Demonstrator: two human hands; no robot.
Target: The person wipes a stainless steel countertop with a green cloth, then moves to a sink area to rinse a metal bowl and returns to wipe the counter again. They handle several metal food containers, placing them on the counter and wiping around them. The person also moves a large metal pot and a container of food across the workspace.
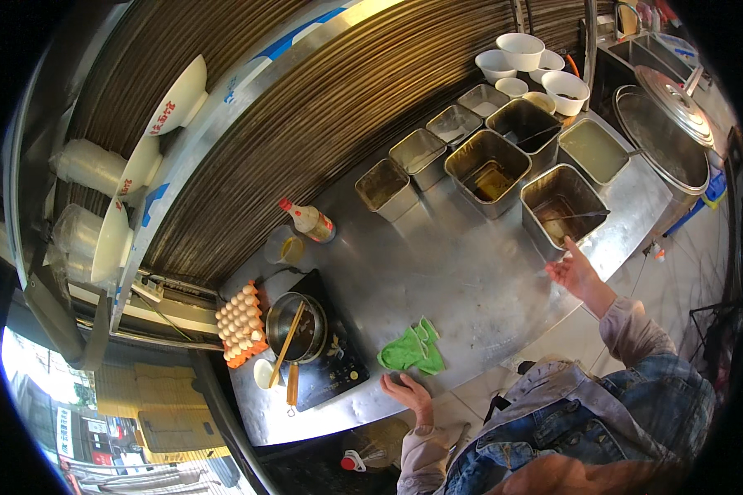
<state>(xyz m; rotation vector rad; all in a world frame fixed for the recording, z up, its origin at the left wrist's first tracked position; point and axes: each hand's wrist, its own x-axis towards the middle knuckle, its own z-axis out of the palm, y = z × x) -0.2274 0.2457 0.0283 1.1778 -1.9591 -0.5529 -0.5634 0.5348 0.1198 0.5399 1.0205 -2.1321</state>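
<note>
My right hand (574, 276) is at the near side of a square metal container (542, 232), its index finger raised against or just in front of the container's wall. Inside that container are a utensil handle and some brown residue. No object shows in the hand. At the table's front edge, my left hand (408, 394) is held with fingers apart and nothing in them. A crumpled green cloth (416, 349) lies on the steel table (458, 291) just beyond the left fingers. I cannot tell whether the left hand touches the table.
Left stands an induction cooker (340, 359) with a wooden-handled pan (312, 349) and chopsticks across it. An egg tray (241, 362), a small white bowl (262, 373) and a red-capped bottle (314, 224) are close by. Several metal containers (402, 201), white tubs (566, 102) and a large pot (687, 185) stand right.
</note>
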